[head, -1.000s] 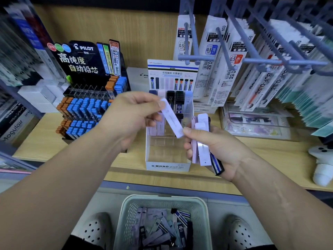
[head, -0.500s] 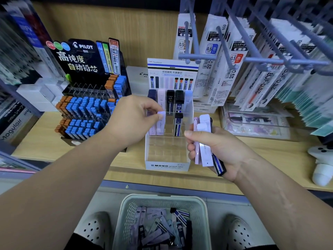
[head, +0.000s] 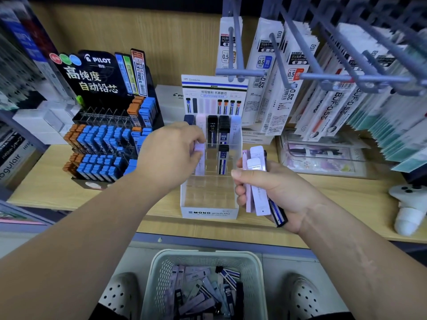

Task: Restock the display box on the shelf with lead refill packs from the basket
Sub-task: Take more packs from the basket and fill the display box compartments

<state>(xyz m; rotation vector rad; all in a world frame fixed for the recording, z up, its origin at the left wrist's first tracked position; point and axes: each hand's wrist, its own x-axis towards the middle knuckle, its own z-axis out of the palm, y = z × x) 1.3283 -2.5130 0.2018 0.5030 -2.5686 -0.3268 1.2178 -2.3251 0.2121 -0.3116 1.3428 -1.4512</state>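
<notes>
Where the left hand [head: 172, 155] reaches into the display box [head: 209, 212], its fingers hide most of a pale lilac pack [head: 200, 158] — apparently pinched, now upright in the left column, no longer mid-air. On the wooden shelf [head: 335, 192] the right hand [head: 275, 192] clasps several refill packs [head: 257, 181]; below, the basket [head: 159, 273] holds more.

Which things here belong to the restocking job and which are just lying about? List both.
Job:
- display box
- basket of packs
- lilac pack the left hand sets into the box
- spare packs held in the right hand

Lying about:
- Pilot stand
- hanging refills
- white gadget
- shoes
</notes>
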